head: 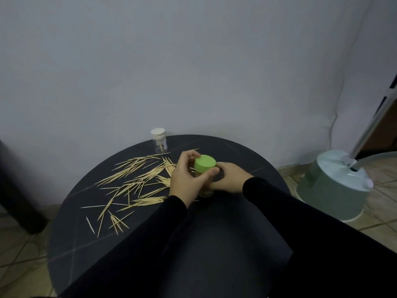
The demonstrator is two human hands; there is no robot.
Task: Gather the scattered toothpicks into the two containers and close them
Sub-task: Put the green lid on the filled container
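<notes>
Hands are hiding most of the green-lidded container (205, 166): only its lid and a sliver of clear wall near the base are showing, and what is inside is too blurred to make out. Sleeves are cutting off the near part of the round dark worktop (247, 151). The left hand (186, 179) is curling around the container's left side, fingers (189, 154) wrapping behind the lid and thumb crossing the front below it. The right hand (229, 178) is gripping the body from the right, its fingers mostly hidden behind the container, so how tightly they are closing is hard to tell. Scattered toothpicks (137, 181) are lying left of the left-hand fingers, spreading toward the worktop's left and near-left edge, some touching or passing under the hand. A white-capped clear container (159, 140) is standing upright beyond and left of the fingers, at the far rim near the wall. Bare worktop is lying open to the right of and beyond the right hand. A pale green bucket (335, 186) is sitting on the tiled floor further right.
</notes>
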